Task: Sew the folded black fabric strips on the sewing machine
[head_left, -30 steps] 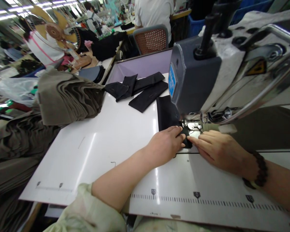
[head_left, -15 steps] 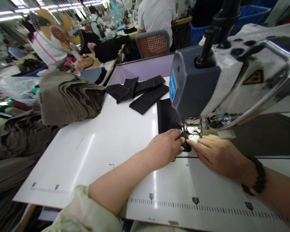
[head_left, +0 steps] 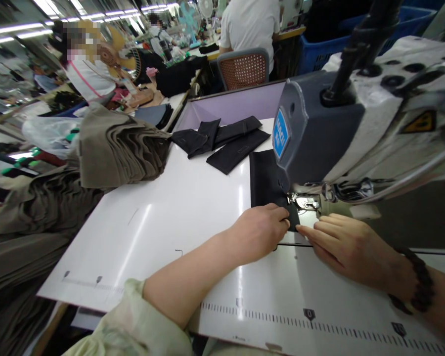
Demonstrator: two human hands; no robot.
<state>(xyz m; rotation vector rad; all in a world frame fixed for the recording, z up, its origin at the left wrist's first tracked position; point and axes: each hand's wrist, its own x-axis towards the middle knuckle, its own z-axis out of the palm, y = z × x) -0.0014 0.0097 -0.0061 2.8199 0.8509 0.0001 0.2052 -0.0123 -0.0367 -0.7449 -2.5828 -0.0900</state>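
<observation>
A black fabric piece (head_left: pixel 265 178) lies flat on the white table under the head of a sewing machine (head_left: pixel 315 128). Its near right corner reaches beside the metal presser foot (head_left: pixel 306 201). My left hand (head_left: pixel 265 230) is at the near edge of this piece, fingers curled in and closed on the cloth; the fingertips are partly hidden. Just right of the cloth, my right hand (head_left: pixel 350 244) rests with its fingers stretched out, the index fingertip at the fabric's edge by the needle plate. A dark beaded bracelet (head_left: pixel 422 282) circles the right wrist.
Several black sewn strips (head_left: pixel 237 151) lie behind the fabric. A stack of brown-grey cloth pieces (head_left: pixel 122 148) sits at the left table edge, with more below. A ruler scale (head_left: pixel 309 314) runs along the front. Beyond stand a fan (head_left: pixel 116 52), a chair (head_left: pixel 244 69) and seated people.
The view has shifted, so the scene sits slightly further right. My left fingers have drawn back toward me from beside the presser foot and curled. My right hand stays by the cloth's edge.
</observation>
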